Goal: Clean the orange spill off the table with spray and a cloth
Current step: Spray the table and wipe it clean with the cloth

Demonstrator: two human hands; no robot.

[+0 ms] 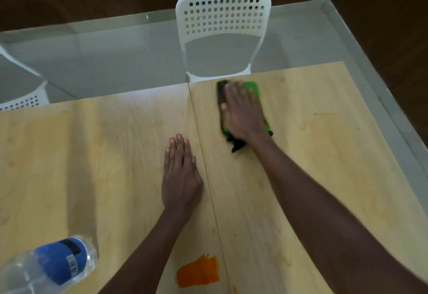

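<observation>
orange spill (198, 271) sits near you on the counter (92, 155); your right hand (240, 113) presses flat on one green cloth (253, 90) far off, left hand (179, 173) spread flat, one clear bottle (46, 266) at left, contents unclear.

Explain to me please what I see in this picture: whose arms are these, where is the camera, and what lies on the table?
There is no machine, only a person. The single picture comes from a camera worn on the head, looking forward and down. The left hand lies flat on the wooden table. The right hand presses a green cloth, blurred as if wiping. Near the person, an orange spill remains, apart from the cloth. A clear plastic bottle with a blue label is at the lower left. A white chair stands beyond the table.
</observation>
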